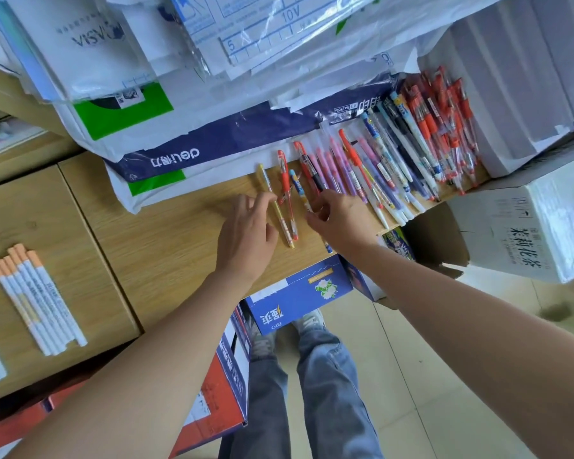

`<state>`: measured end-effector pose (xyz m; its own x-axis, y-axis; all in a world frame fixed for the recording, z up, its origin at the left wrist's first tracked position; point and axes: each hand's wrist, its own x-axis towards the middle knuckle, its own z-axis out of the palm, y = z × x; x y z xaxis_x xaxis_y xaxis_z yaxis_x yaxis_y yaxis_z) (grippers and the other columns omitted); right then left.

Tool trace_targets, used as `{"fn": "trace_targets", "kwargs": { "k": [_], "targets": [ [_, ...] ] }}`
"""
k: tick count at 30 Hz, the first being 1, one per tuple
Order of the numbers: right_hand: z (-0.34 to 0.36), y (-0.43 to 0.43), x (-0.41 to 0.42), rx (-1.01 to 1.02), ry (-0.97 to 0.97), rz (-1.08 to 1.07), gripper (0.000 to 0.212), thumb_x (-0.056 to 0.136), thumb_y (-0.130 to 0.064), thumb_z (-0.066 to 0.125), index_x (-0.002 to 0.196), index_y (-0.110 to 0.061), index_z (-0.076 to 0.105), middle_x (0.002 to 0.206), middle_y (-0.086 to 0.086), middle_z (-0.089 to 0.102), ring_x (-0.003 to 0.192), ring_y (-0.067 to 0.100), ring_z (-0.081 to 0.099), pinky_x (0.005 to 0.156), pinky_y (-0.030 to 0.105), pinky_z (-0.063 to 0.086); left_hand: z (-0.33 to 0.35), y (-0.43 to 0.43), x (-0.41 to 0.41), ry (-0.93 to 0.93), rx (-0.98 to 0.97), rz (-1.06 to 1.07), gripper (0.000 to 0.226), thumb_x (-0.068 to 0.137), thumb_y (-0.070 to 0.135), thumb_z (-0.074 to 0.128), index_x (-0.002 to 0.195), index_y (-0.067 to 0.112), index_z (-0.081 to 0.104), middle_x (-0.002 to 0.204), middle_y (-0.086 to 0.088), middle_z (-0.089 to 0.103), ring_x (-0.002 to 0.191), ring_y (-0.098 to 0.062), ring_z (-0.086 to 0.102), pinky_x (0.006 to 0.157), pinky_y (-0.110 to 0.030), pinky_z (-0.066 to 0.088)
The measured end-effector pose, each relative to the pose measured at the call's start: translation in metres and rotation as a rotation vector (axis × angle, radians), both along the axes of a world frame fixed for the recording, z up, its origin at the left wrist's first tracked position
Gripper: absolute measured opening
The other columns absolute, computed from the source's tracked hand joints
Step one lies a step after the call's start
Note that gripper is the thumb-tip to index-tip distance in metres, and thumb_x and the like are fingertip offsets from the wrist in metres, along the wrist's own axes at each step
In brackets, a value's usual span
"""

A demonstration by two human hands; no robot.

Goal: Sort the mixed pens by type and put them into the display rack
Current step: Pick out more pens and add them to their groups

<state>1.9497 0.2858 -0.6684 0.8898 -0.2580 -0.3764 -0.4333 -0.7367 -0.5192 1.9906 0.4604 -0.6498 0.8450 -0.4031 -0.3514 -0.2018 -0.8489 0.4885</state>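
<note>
At mid-frame the right hand (337, 220) is pinching a dark red pen (309, 168) while the left hand (246, 235), fingers loose, is touching a yellow pen (268, 184), probably still sorting and needing matching groups next.

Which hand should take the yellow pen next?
Left. The left hand already has its fingertips at the yellow pen; the right hand is busy pinching a dark pen.

- Pale wooden counter (166, 260) across the middle.
- Wrapped paper reams (179, 157), blue-and-green wrappers, stacked on its far side.
- White paper stack (517, 87) at far right.
- White carton (537, 236) at right, beside the counter.
- Blue box (299, 293) below the near edge.
- Tiled floor (428, 376) underneath.
</note>
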Motion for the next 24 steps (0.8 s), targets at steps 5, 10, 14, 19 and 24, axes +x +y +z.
{"fn": "trace_targets", "kwargs": {
  "k": [5, 10, 14, 19, 24],
  "targets": [
    [0.000, 0.003, -0.002, 0.058, -0.079, -0.068, 0.011, 0.080, -0.018, 0.067, 0.083, -0.008, 0.063, 0.070, 0.003, 0.066, 0.061, 0.018, 0.059, 0.057, 0.029, 0.049, 0.001, -0.009, -0.002, -0.013, -0.063, -0.024, 0.030, 0.094, 0.017, 0.053, 0.124, 0.021, 0.051, 0.111, -0.002, 0.050, 0.083, -0.010, 0.049, 0.058, -0.014, 0.035],
    [0.014, -0.012, -0.008, 0.194, -0.129, 0.054, 0.011, 0.082, -0.019, 0.071, 0.087, -0.010, 0.067, 0.071, -0.002, 0.067, 0.061, 0.012, 0.061, 0.063, 0.028, 0.053, 0.010, -0.034, 0.002, 0.268, -0.332, 0.255, 0.026, 0.099, 0.039, 0.045, 0.098, 0.017, 0.059, 0.087, 0.005, 0.059, 0.071, -0.002, 0.053, 0.058, -0.013, 0.038],
    [0.020, -0.028, -0.009, 0.274, -0.091, 0.043, 0.011, 0.081, -0.018, 0.074, 0.088, -0.011, 0.069, 0.072, -0.003, 0.066, 0.055, -0.002, 0.053, 0.060, 0.011, 0.042, 0.012, -0.055, 0.012, 0.449, -0.414, 0.375, 0.020, 0.097, 0.032, 0.051, 0.096, 0.015, 0.061, 0.082, 0.004, 0.063, 0.066, -0.002, 0.057, 0.057, -0.021, 0.043],
    [0.028, -0.054, -0.004, 0.285, -0.041, 0.046, 0.013, 0.085, -0.026, 0.071, 0.086, -0.013, 0.071, 0.066, -0.008, 0.062, 0.051, 0.000, 0.050, 0.056, 0.018, 0.042, 0.009, -0.086, 0.016, 0.485, -0.415, 0.453, 0.023, 0.098, 0.034, 0.048, 0.084, 0.018, 0.056, 0.077, 0.000, 0.059, 0.068, -0.019, 0.054, 0.057, -0.032, 0.043],
    [0.028, -0.105, 0.003, -0.063, -0.121, -0.195, 0.017, 0.093, -0.025, 0.060, 0.105, -0.015, 0.064, 0.075, -0.004, 0.063, 0.060, 0.014, 0.057, 0.055, 0.029, 0.049, 0.009, -0.107, 0.020, 0.470, -0.334, 0.461, 0.026, 0.099, 0.028, 0.043, 0.089, 0.007, 0.055, 0.072, -0.002, 0.053, 0.062, -0.017, 0.048, 0.057, -0.025, 0.040]
  ]
}}
